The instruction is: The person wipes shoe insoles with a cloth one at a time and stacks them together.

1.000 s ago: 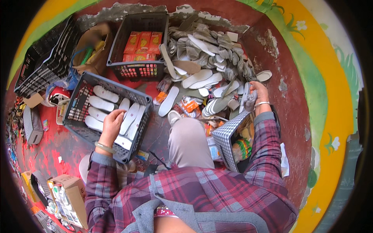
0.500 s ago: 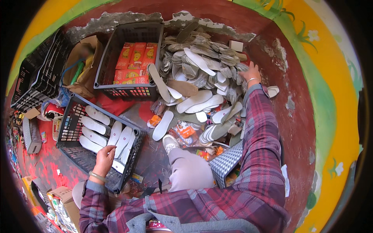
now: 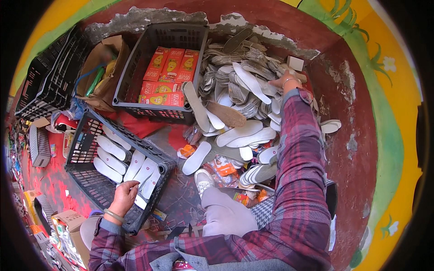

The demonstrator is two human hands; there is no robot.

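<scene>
White shoe insoles [image 3: 110, 148] lie in rows inside a tilted black plastic crate [image 3: 74, 174] at my left. At the crate's near side, my left hand [image 3: 123, 199] has its fingers drawn together by the ends of the insoles. Whatever is between those fingertips is hidden. My right arm stretches far forward to a large heap of grey and white insoles [image 3: 253, 86] against the wall. On the heap's right side, my right hand [image 3: 288, 82] touches the insoles, its thumb spread away from the fingers; the fingertips are partly hidden.
A second black crate [image 3: 118, 97] holds red-orange boxes [image 3: 172, 67]. Left of it stand a cardboard box [image 3: 108, 45] and stacked black crates [image 3: 47, 72]. Loose insoles and orange plastic packets [image 3: 224, 167] litter the floor beside my shoe [image 3: 204, 181]. A houndstooth-patterned box [image 3: 262, 211] sits under my right arm.
My right hand has moved slightly left and down onto the insole heap. My left hand stays by the crate, fingers still together. The whole view has shifted a little.
</scene>
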